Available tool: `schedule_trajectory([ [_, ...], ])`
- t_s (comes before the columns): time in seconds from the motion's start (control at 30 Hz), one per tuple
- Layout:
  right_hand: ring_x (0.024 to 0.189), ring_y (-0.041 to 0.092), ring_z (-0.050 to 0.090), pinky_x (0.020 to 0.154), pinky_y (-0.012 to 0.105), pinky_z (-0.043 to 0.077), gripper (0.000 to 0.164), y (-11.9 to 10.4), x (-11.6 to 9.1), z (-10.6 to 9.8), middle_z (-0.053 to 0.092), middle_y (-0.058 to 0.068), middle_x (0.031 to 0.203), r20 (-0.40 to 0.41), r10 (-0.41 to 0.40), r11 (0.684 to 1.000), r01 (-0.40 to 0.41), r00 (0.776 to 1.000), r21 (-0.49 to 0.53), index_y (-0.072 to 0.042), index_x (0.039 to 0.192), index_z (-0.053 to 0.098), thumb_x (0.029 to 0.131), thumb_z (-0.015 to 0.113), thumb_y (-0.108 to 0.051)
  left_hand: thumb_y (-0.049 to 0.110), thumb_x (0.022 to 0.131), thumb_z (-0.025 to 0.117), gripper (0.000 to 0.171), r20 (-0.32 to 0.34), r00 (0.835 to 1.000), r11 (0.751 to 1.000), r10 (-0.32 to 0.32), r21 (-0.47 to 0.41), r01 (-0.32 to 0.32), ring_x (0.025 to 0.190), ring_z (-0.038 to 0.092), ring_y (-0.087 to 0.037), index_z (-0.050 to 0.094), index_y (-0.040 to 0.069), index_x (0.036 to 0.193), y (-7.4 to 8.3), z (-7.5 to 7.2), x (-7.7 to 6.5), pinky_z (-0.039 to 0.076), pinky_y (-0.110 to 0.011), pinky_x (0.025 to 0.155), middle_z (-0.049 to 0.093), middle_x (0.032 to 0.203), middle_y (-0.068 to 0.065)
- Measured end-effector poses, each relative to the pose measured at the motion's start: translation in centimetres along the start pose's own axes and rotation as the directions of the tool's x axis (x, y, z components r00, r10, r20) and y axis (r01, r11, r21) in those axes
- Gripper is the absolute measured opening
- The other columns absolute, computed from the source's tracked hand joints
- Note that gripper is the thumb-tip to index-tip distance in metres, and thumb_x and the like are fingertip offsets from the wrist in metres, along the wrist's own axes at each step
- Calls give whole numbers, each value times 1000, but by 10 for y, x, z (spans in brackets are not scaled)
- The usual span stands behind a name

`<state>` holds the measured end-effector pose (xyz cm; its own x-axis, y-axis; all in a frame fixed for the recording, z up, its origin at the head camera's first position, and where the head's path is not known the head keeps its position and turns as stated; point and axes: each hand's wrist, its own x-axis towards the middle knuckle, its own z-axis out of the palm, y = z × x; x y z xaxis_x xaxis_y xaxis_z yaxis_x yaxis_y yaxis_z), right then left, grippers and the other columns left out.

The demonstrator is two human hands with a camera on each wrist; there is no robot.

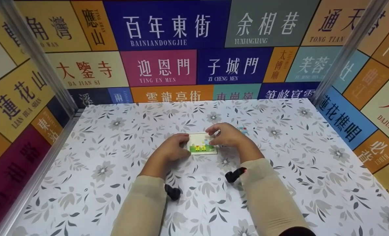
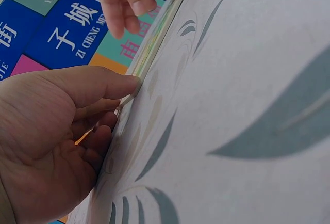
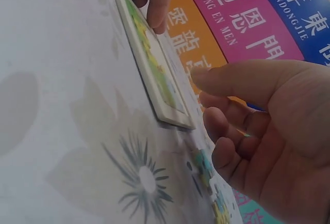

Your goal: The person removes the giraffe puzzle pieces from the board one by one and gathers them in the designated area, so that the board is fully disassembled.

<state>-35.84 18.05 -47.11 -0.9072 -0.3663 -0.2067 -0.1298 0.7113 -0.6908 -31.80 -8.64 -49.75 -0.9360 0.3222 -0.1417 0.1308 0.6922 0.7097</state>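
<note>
A small puzzle board (image 1: 197,138) lies on the desk (image 1: 194,203), in front of the person and between the two hands; its rim is cream, its near part bright green and yellow, its far part mostly pale. The left hand (image 1: 171,147) holds the board's left edge, thumb at the near corner and fingers toward the far one, so its grip is closed only as far as the board lets it. The right hand (image 1: 228,135) hangs over the board's right end with fingers loosely bent and a gap between thumb and fingertips; its grip has hold of nothing, and the right wrist view shows it just apart from the rim. Beyond the right hand, a few loose puzzle pieces (image 1: 243,130) lie on the desk, partly hidden. Both forearms wear beige sleeves (image 1: 142,203), with a black device (image 1: 173,192) at each wrist. Grey flowers and leaves pattern the desk, and colourful lettered panels (image 1: 165,26) stand around it.
</note>
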Motion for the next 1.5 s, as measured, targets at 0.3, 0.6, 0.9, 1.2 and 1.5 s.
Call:
schedule_trajectory([
  [0.3,121,25,64,111,46,52,49,1,0,5,72,0,132,35,61,998,-60,997,-29,-22,133,74,87,85,-12,20,89,80,68,8,1000,1000,-24,1,24,162,37,-24,59,14,154,2,0,-1,28,-46,135,46,169,5],
  [0.6,121,26,64,110,47,52,47,-1,-1,9,71,3,132,26,41,997,-40,999,-62,-22,132,76,87,82,-9,21,90,80,68,12,999,999,-47,-7,47,163,34,-23,59,15,155,2,0,0,26,-47,135,45,170,7],
  [0.9,106,24,60,97,43,52,44,-2,-1,7,68,6,120,41,18,996,-14,999,-84,-24,129,76,87,80,-9,19,89,80,68,4,999,999,-32,-9,32,163,35,-24,60,14,154,2,0,-1,27,-46,135,46,169,6],
  [1.2,97,23,60,87,39,52,39,2,1,8,70,5,108,43,16,998,-13,999,-63,-26,124,78,90,78,-7,18,86,80,69,-7,999,999,-39,-12,39,162,36,-25,61,16,152,3,2,-2,26,-46,135,48,168,4],
  [1.5,102,23,62,92,39,54,37,1,-1,8,71,5,113,26,39,998,-38,999,-51,-25,125,78,92,77,-8,17,87,81,70,-2,996,995,-90,-48,90,163,34,-25,60,19,154,4,2,-1,24,-49,136,47,168,7],
])
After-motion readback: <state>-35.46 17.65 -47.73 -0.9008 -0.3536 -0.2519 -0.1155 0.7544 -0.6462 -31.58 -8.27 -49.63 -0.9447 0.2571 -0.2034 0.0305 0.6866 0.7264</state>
